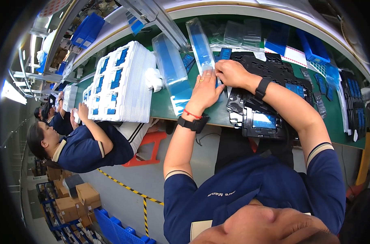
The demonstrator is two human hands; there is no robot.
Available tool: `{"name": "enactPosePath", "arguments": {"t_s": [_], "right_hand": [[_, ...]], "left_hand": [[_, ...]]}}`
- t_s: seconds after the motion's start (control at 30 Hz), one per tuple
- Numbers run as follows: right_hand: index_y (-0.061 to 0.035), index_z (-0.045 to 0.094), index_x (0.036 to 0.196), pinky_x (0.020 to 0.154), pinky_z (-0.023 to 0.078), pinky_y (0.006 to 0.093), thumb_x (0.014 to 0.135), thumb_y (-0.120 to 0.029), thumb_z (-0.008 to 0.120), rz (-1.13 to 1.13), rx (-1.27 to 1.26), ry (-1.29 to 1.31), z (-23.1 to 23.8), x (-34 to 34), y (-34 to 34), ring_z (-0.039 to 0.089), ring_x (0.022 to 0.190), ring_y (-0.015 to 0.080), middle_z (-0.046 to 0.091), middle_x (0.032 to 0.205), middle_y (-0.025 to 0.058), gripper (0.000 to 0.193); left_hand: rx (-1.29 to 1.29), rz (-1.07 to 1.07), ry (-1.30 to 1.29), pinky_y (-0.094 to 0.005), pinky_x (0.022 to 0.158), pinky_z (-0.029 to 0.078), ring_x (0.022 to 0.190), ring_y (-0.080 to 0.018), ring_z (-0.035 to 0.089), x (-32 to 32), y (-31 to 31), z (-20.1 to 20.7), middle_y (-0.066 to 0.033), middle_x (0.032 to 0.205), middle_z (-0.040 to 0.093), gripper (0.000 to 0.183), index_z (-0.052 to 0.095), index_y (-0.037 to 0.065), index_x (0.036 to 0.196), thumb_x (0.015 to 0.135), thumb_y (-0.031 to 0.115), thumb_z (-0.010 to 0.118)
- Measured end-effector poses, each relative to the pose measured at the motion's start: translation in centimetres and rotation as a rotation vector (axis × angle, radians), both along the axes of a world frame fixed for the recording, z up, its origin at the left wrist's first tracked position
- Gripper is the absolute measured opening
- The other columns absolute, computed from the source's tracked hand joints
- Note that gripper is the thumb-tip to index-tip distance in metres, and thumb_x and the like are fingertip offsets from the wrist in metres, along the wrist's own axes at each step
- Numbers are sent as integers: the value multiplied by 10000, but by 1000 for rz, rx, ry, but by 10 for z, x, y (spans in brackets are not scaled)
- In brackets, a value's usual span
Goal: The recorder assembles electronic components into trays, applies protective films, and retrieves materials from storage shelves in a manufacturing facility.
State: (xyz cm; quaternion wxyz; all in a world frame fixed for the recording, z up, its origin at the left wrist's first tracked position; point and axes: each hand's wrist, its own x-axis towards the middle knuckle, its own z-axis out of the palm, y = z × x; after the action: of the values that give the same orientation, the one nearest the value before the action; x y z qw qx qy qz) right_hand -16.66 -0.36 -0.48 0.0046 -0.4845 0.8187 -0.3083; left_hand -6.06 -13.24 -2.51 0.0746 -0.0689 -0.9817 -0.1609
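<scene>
My left hand (pixel 207 90) lies flat, fingers stretched out, on the lower part of a long clear-and-blue film strip (pixel 199 40). Right beside its fingertips, my right hand (pixel 232 73) has its fingers curled together at the strip's edge; what they pinch is hidden. A second film strip (pixel 168 61) lies to the left on the green table. Black moulded plastic trays (pixel 260 63) are stacked beneath and beyond my right forearm. Blue-faced flat panels (pixel 264 120) sit in the nearer trays.
Left stands a tall stack of white trays (pixel 142 81) holding blue pieces, with a co-worker (pixel 83 142) seated beside it. A metal post (pixel 162 24) rises behind the strips. Blue bins (pixel 313 46) and more black trays (pixel 351 97) line the right side of the table (pixel 335 128).
</scene>
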Motion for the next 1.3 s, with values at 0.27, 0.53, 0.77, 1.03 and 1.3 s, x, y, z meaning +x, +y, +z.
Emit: {"name": "enactPosePath", "arguments": {"t_s": [0.27, 0.53, 0.77, 1.03, 1.3], "right_hand": [[-22, 573, 772, 699, 472, 425, 735, -118, 559, -14, -25, -25, -2, -5, 2, 585, 808, 334, 596, 815, 141, 104], [-19, 581, 810, 714, 477, 428, 742, -135, 583, -3, 32, 3, 12, 5, 12, 586, 832, 340, 591, 830, 138, 135], [-32, 603, 903, 692, 482, 392, 725, -164, 660, -397, 16, 91, 95, 41, 193, 600, 815, 316, 618, 859, 144, 228], [7, 609, 925, 639, 469, 343, 794, -222, 623, -896, -1, -419, 7, 102, 326, 611, 714, 250, 627, 771, 157, 264], [-30, 527, 930, 582, 439, 236, 810, -208, 670, -778, -659, -896, -26, 111, 328, 531, 695, 70, 589, 772, 19, 258]], "left_hand": [[-11, 52, -25, -497, 1037, 239, 1284, -350, 300, 31, 18, -1, -248, 1335, 365, 616, 360, -62, 1285, 858, 356, 514], [-9, 108, -43, -531, 1032, 215, 1269, -339, 315, -5, 4, 4, -221, 1328, 377, 631, 363, -47, 1276, 843, 388, 506], [253, 165, 110, -378, 716, 464, 802, -288, 603, 67, 44, 31, -151, 865, 635, 229, 608, -19, 949, 802, 156, 610], [1397, 264, -235, -186, 526, 463, 670, -100, 569, 93, 101, 4, -97, 854, 581, 577, 288, 26, 1278, 803, -16, 613], [1652, 227, -405, -225, 728, 423, 793, -85, 497, 89, 125, 23, -51, 899, 540, 661, 235, -100, 1325, 761, -117, 580]]}}
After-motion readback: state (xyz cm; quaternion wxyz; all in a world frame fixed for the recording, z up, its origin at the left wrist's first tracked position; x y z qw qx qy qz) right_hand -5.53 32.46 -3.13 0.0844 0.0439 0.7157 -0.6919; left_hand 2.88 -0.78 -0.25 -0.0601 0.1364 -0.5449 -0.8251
